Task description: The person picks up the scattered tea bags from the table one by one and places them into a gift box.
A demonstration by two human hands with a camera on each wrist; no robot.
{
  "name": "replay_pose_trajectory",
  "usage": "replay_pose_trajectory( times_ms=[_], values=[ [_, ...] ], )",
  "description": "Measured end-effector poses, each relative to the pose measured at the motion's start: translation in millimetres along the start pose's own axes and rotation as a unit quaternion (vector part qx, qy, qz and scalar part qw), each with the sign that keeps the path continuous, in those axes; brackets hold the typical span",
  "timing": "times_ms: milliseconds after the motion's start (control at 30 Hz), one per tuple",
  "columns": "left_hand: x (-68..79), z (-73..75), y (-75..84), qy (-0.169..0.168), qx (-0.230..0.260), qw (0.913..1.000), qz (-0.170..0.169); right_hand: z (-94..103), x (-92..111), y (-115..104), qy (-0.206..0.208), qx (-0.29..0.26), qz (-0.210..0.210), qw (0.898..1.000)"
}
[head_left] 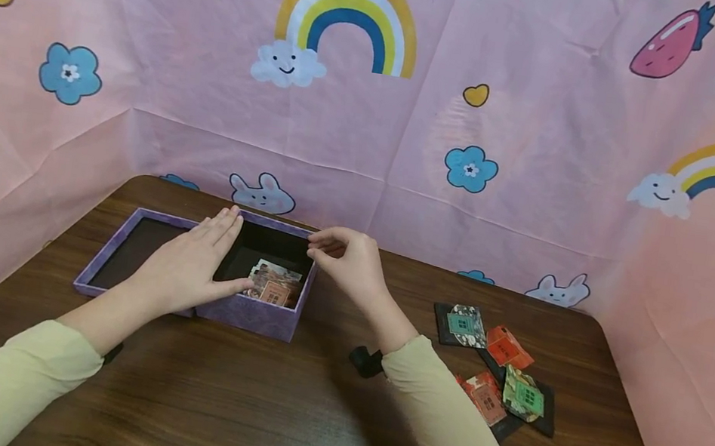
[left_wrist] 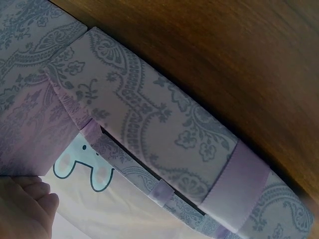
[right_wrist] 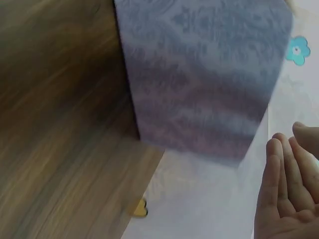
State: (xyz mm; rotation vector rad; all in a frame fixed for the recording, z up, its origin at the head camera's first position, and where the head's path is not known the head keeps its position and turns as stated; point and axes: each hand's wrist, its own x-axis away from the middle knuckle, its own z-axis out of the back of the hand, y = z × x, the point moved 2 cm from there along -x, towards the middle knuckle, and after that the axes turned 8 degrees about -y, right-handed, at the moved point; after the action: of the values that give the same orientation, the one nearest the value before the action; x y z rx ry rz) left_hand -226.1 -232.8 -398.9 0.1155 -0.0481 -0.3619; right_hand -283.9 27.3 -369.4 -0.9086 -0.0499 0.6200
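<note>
A purple patterned box (head_left: 248, 318) stands at the left of the table, its lid (head_left: 99, 264) laid back on the left side. Small printed packets (head_left: 276, 284) lie inside on the dark bottom. My left hand (head_left: 187, 264) rests across the join between lid and box with straight fingers, the thumb reaching over the front rim. By the box's right rim is my right hand (head_left: 352, 259), its fingers lightly bent. In the right wrist view, the fingers (right_wrist: 289, 174) hold nothing and stay apart from the box's patterned wall (right_wrist: 199, 79).
Several packets lie in a loose cluster on the right of the brown wooden table (head_left: 222, 402), among them a green one (head_left: 524, 395) and a red one (head_left: 508, 347), with dark pieces under them. A pink cloth (head_left: 208, 19) with printed rainbows hangs round the table.
</note>
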Motion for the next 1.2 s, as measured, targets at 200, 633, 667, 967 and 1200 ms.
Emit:
replay_pose_trajectory(
  times_ms=[200,633,667,967,1200],
  values=[
    [-0.6,-1.4,-1.2,0.002,0.002,1.0,-0.002,24.8,11.5,15.1,0.021,-0.004,-0.023,1.0],
    [-1.4,-3.5,-2.3,0.013,-0.001,0.9999,-0.007,80.9,48.5,51.8,0.066,0.01,-0.076,0.995],
    [-1.4,-3.8,-2.7,0.013,-0.001,0.9999,-0.007,84.7,51.5,54.8,0.07,0.014,-0.08,0.994],
    [0.9,-1.5,-3.0,0.012,-0.002,0.9999,-0.007,117.9,77.2,80.6,0.105,0.042,-0.119,0.986],
    [-2.2,-3.0,-2.1,0.011,-0.001,0.9999,-0.008,142.6,97.4,99.7,0.129,0.036,-0.16,0.978]
  ],
)
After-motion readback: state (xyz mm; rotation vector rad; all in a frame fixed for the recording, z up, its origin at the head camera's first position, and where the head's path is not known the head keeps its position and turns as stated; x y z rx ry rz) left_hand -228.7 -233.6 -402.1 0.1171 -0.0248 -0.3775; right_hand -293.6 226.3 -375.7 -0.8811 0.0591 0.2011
